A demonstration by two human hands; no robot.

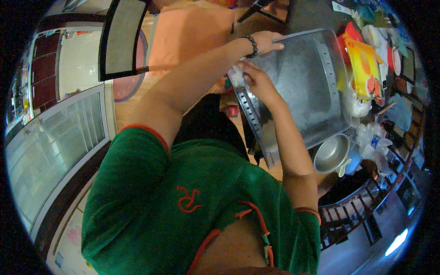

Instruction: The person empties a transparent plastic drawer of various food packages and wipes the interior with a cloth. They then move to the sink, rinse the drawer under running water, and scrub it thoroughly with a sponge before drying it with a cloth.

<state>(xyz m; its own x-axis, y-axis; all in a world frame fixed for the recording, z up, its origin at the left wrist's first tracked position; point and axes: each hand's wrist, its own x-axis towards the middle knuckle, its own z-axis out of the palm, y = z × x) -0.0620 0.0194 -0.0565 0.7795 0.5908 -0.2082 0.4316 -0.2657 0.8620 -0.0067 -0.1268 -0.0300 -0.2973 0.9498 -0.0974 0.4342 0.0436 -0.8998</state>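
- The left hand (268, 44) is clamping the upper edge of a clear plastic tray (302, 87), its thumb lying over the rim and its other fingers partly hiding from view.
- The right hand (260, 85) is pinching a pale wad (237, 77) against the tray's left, slotted side; whether this is cloth or tissue, the view is not showing clearly.
- The tray is tilting in front of the body, with its right side lying toward the cluttered dark worktop (311, 17); whether it is resting there is hard to tell.
- The work appears to be under way rather than finished, since the wad is meeting only a small stretch of that side.
- The base and the opposite slotted side are lying away from the wad; cloudy patches are showing on the base, but marks and reflections are looking alike, so what is done and what is left there is uncertain.
- A metal pot (331, 153) and a yellow package (361, 64) are sitting beyond the tray, neither hand touching them.
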